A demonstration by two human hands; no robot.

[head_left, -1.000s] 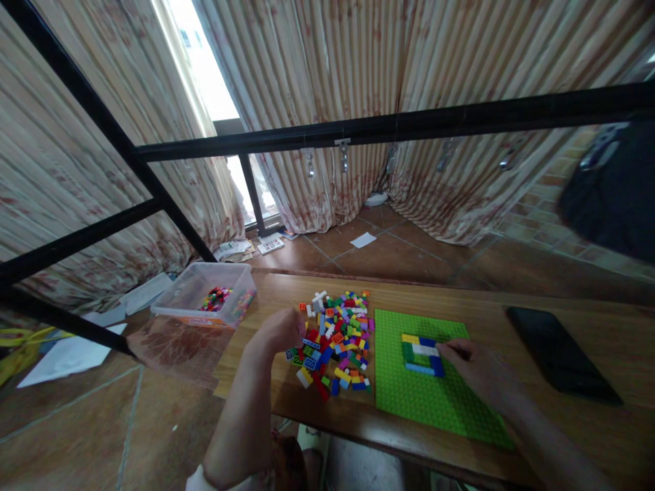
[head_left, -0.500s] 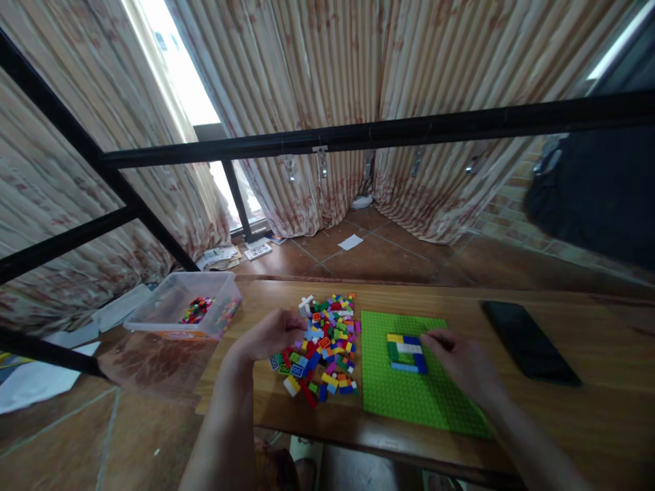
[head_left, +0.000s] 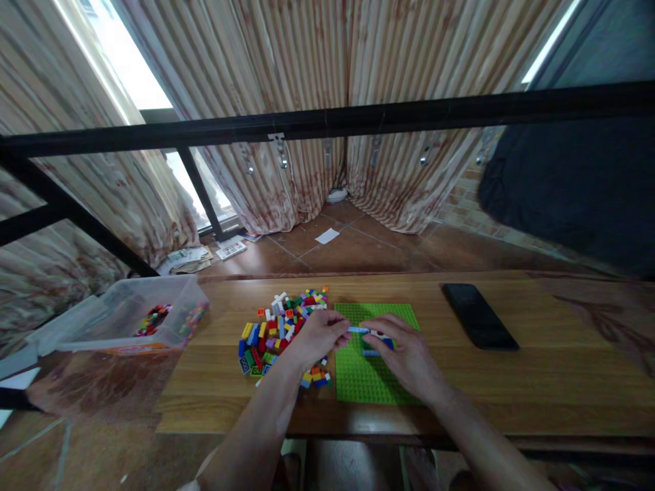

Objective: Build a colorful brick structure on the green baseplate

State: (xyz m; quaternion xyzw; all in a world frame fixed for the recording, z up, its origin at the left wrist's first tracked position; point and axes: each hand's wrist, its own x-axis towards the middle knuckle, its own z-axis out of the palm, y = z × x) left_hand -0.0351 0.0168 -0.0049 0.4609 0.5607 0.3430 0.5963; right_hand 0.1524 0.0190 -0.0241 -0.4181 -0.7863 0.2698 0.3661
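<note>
Blue brick btwn L hand fingertips

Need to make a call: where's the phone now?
In the head view, the phone lies on the wooden table, right of the green board.

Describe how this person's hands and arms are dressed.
The left hand and right hand wear no gloves; no watch or bracelet shows. The left forearm and right forearm are bare. A pale sleeve edge just shows on the left; no right sleeve is in view.
</note>
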